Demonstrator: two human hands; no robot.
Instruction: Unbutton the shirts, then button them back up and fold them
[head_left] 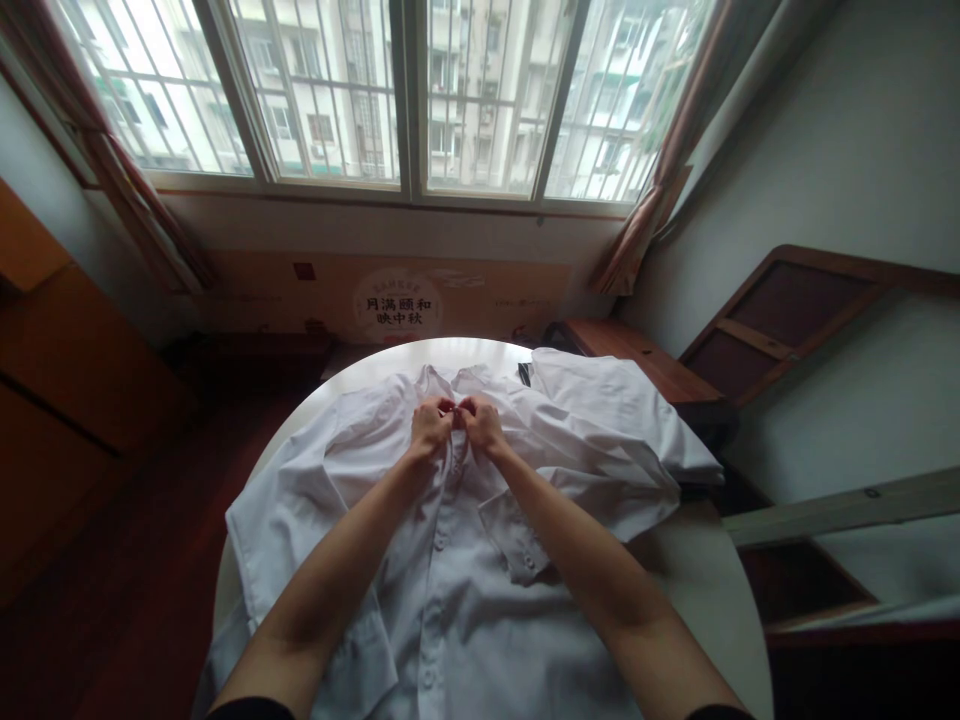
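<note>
Head view, from the left, takes in an orange-brown wooden cabinet (60, 390), a stretch of dark red floor (165, 560) and a gathered curtain (142, 205) hanging beside the wide window (337, 110), which has bars outside its panes. Below the sill stretches a peach-coloured banner (300, 300) printed with dark Chinese characters. A round, pale table (724, 600) fills the middle, and on it lies a white shirt (480, 620), spread out with its collar end toward the window and its button strip (433, 620) running toward the wearer of the camera. One sleeve is laid along the left side of the table. The left hand (433, 422) has its fingers bent and pinches the shirt front near the collar; just beside it, the right hand (480, 420) pinches the same spot, the fingertips of both meeting there. Whether a button sits between them cannot be told. Under the right forearm lies a buttoned cuff (529, 560), and farther right a folded white garment (611, 385) rests at the table's far edge. Beyond it are a second curtain (649, 220), a reddish-brown wooden bench (637, 358) and a wood-framed panel (784, 310) by the wall.
</note>
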